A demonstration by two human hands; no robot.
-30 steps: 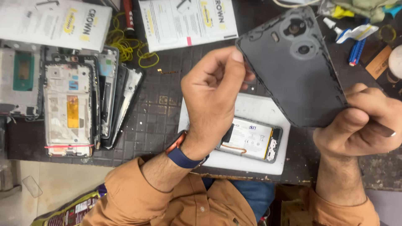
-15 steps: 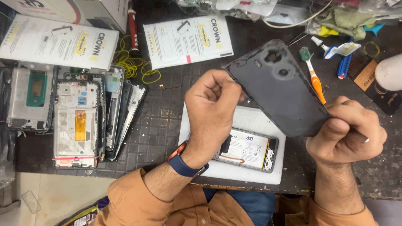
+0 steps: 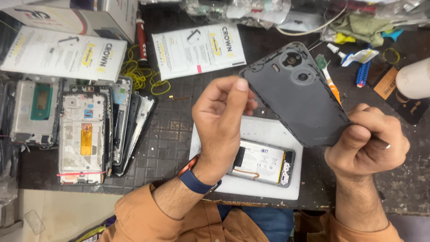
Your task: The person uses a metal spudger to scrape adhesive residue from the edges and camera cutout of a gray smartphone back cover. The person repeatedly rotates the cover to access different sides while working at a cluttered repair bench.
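Your left hand (image 3: 221, 127) is raised, wrist bent, thumb and fingers curled loosely together near the middle. Your right hand (image 3: 365, 148) is closed in a tight pinch, thumb pressed over the curled fingers, forearm upright.

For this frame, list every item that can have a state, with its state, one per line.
phone back cover: detached, held up off the bench, inner side toward the camera
right hand: pinching the cover's lower corner
left hand: fingertips at the cover's left edge
opened phone: back off, battery exposed, lying on the white pad
stripped phone frames: stacked at left, disassembled
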